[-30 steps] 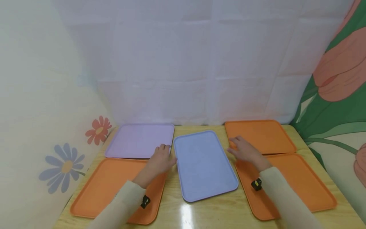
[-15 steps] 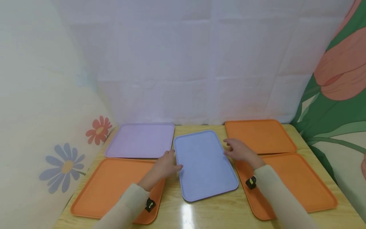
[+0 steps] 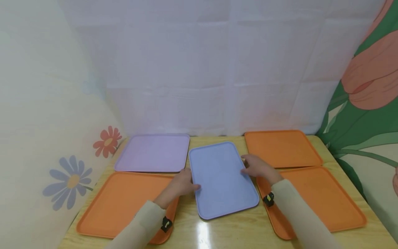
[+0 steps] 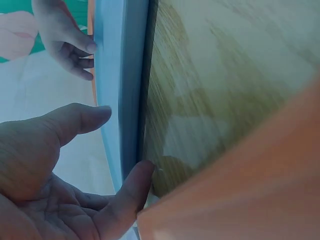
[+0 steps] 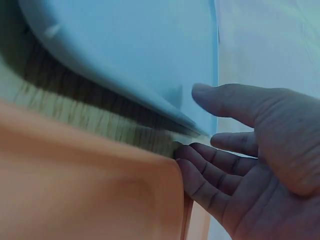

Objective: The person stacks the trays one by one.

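Note:
A light blue tray [image 3: 224,181] lies slightly turned on the wooden table [image 3: 217,235]. At its left edge is my left hand [image 3: 181,183], the thumb over the rim and the fingers outside it; in the left wrist view this hand [image 4: 65,170] has thumb and fingers spread around the rim. My right hand [image 3: 259,166] is at the tray's right edge. In the right wrist view the right hand [image 5: 260,145] holds its thumb above the tray [image 5: 135,45], with bent fingers low beside the rim. Neither hand is plainly closed on the tray.
A lilac tray [image 3: 153,152] lies back left, with an orange tray [image 3: 124,204] in front of it, partly under my left arm. Two more orange trays lie on the right, one behind [image 3: 283,148], one in front [image 3: 323,200]. A white cloth [image 3: 199,69] hangs behind the table.
Both hands have moved inward to the blue tray's side edges, the left one also nearer to me. The trays have stayed where they were.

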Demonstrator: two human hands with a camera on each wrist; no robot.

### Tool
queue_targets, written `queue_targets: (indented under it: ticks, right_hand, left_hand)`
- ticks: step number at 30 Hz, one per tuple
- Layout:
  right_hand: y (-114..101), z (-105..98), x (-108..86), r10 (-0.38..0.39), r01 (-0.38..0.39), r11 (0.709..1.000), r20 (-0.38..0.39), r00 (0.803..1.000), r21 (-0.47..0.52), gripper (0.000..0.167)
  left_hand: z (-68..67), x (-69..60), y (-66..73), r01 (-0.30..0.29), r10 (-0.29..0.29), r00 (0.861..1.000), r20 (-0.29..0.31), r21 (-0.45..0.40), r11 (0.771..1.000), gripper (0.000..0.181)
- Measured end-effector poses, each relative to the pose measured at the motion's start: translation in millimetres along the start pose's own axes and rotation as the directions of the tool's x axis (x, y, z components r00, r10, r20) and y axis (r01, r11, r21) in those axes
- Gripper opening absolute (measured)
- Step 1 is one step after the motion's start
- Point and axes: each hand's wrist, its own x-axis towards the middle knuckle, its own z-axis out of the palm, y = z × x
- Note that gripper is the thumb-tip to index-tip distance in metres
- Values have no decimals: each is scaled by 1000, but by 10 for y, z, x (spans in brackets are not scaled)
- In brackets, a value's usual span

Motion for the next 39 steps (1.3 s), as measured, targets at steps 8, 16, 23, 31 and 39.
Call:
queue_targets:
  ticks: [8, 16, 23, 31, 39]
  right_hand:
    - [-54, 12, 48, 70, -70, 997, 4, 998, -19, 55]
    - [-50, 26, 63, 149, -149, 989, 14, 989, -23, 55]
    - [-58, 78, 12, 162, -162, 987, -7, 987, -15, 56]
    - [-96, 127, -66, 187, -187, 982, -23, 982, -31, 55]
    - [-107, 166, -99, 169, -171, 985, -56, 984, -27, 53]
  left_hand:
    - [10, 6, 69, -4, 4, 1000, -6, 42, 999, 53]
    - [22, 58, 77, 36, -39, 999, 35, 84, 996, 65]
    - [-34, 112, 65, 24, -27, 999, 26, 122, 992, 58]
    - [-77, 269, 1, 82, -90, 993, 75, 103, 991, 61]
    - [-107, 375, -52, 94, -102, 990, 96, 76, 993, 60]
